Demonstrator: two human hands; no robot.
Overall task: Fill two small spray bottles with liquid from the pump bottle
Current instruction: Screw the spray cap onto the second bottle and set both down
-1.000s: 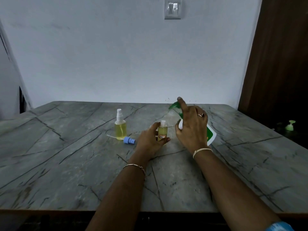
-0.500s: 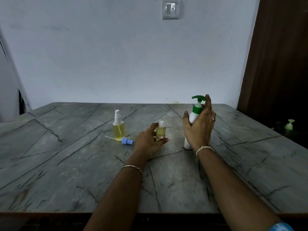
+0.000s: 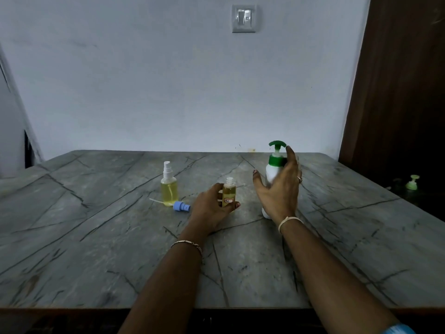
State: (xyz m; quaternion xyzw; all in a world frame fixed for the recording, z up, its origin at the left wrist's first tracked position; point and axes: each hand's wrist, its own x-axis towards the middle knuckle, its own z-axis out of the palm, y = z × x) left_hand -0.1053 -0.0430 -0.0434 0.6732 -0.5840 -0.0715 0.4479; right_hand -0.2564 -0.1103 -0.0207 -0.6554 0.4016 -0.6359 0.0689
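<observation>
Steadying it, probably for recapping, the left hand (image 3: 210, 209) curls round the small uncapped clear bottle of yellow liquid (image 3: 229, 192), just left of the upright white plastic pump bottle with green head (image 3: 272, 170). The right hand (image 3: 280, 192), fingers (image 3: 290, 155) straight and spread, sits beside that pump bottle, gripping nothing.

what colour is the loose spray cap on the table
The spray cap is blue; head view.

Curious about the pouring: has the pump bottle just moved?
Yes. The pump bottle swung from tilted toward the open small bottle to upright on the table, right of it.
</observation>
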